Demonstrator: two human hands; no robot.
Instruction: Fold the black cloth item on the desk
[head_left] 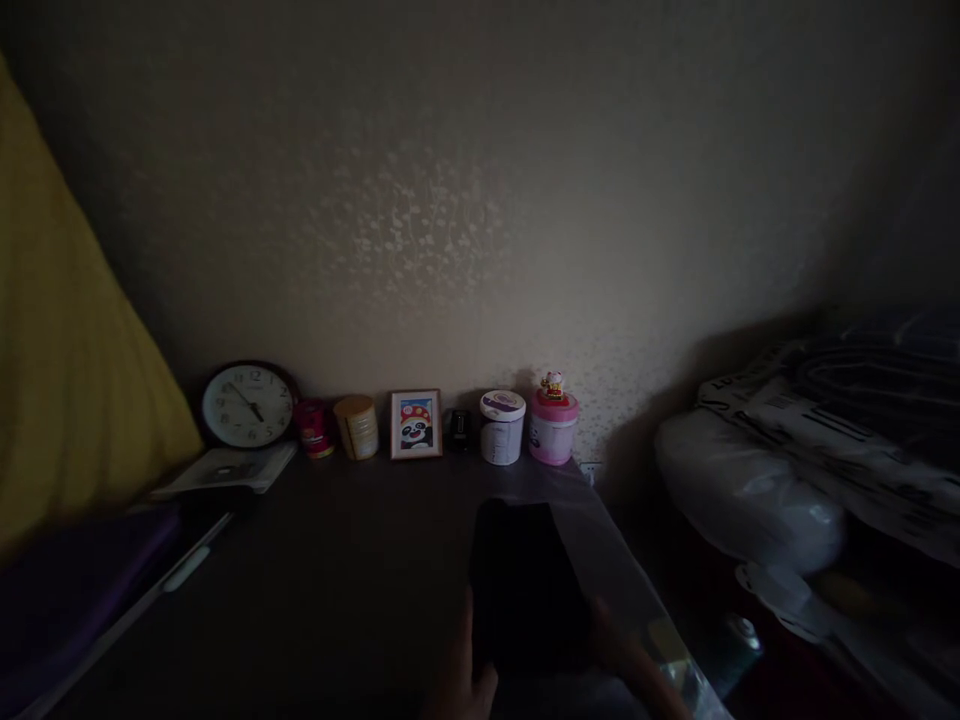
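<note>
A flat, black rectangular object point(525, 590) is held over the near right part of the dark table point(337, 570). My left hand point(463, 665) grips its left edge, the thumb near the lower corner. On the opposite side, my right hand point(619, 645) holds the right edge, its fingers mostly lost in shadow. The light is too dim to make out any detail on the black object or say what it is.
Along the wall stand a round clock point(248, 406), a red can point(314, 428), a yellow tin point(358, 428), a framed panda picture point(416, 425), a white tub point(502, 428) and a pink tub point(553, 430) topped by a cat figurine point(553, 385). Plastic-wrapped bundles point(750, 490) lie right.
</note>
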